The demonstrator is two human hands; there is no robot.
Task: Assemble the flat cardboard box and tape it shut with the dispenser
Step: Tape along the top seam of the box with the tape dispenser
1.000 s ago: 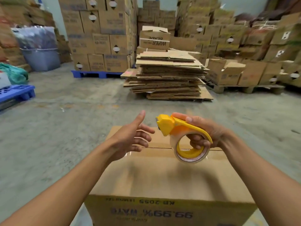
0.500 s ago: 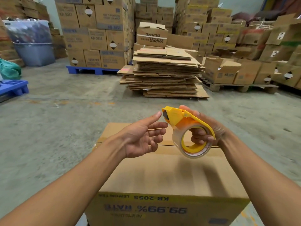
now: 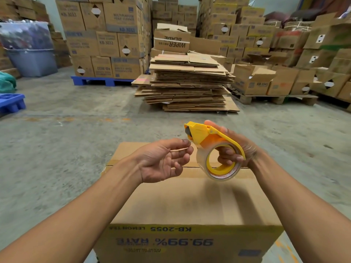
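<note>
Right hand (image 3: 235, 149) grips the tape dispenser (image 3: 214, 149) above the box (image 3: 186, 202); left hand (image 3: 161, 160), fingers loosely spread, apparently touches its front.

Likely a warehouse: stacked cartons (image 3: 106, 38), pallets (image 3: 102, 80).

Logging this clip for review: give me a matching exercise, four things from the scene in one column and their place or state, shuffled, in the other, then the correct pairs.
Things:
1. tape dispenser
2. left hand
3. cardboard box
4. stack of flat cardboard

Places or states:
A. lying on the floor in the background
B. gripped in the right hand
C. flaps folded closed, directly below both hands
D. open, fingertips near the dispenser's head

Pairs: 1-B, 2-D, 3-C, 4-A
</note>
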